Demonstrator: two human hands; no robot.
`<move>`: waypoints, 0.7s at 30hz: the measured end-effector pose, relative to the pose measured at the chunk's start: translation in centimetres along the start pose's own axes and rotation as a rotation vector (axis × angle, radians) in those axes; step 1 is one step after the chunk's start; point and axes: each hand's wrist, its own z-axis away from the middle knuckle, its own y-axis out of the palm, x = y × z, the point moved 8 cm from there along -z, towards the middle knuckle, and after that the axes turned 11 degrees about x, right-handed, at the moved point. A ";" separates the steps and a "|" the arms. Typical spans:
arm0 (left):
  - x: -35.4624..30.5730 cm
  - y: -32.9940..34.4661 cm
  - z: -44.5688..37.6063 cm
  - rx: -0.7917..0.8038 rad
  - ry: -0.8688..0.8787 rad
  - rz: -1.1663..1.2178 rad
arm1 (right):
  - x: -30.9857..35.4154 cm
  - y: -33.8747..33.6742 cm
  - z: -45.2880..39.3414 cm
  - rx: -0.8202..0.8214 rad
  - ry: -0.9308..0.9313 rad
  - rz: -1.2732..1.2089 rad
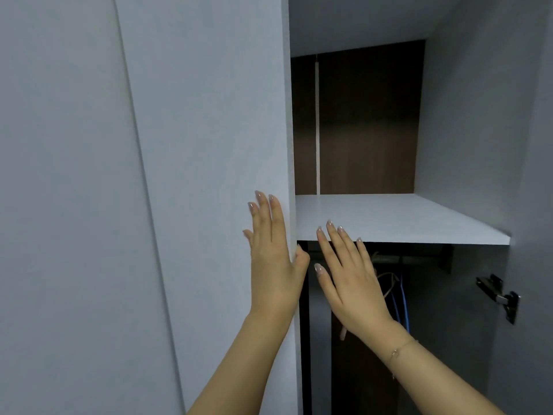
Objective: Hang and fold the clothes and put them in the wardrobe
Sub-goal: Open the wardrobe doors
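Wardrobe (466, 121) stands open right in front of both hands. The left hand (273, 253) lies flat, fingers straight, against the closed grey door (203, 145), thumb hooked round its edge. The right hand (348, 277) is spread and holds nothing, fingertips at the front edge of the white shelf (404, 220). Below and behind the right hand hang blue and white hangers (399, 298); a hinge (498, 295) sits farther right.

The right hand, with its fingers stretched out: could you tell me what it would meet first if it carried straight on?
Probably the front edge of the white wardrobe shelf: the right hand points up toward it, fingertips overlapping that edge, though depth is unclear.
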 end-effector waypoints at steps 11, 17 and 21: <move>1.6 -13.7 9.2 -0.018 -0.019 0.084 | 12.7 -3.1 3.9 -0.017 -0.045 0.059; 4.3 -20.6 12.7 -0.105 -0.113 0.012 | 18.1 -3.4 4.4 -0.007 -0.097 0.101; 6.6 -24.3 14.5 -0.236 -0.223 -0.115 | 21.1 -3.2 4.6 -0.004 -0.175 0.085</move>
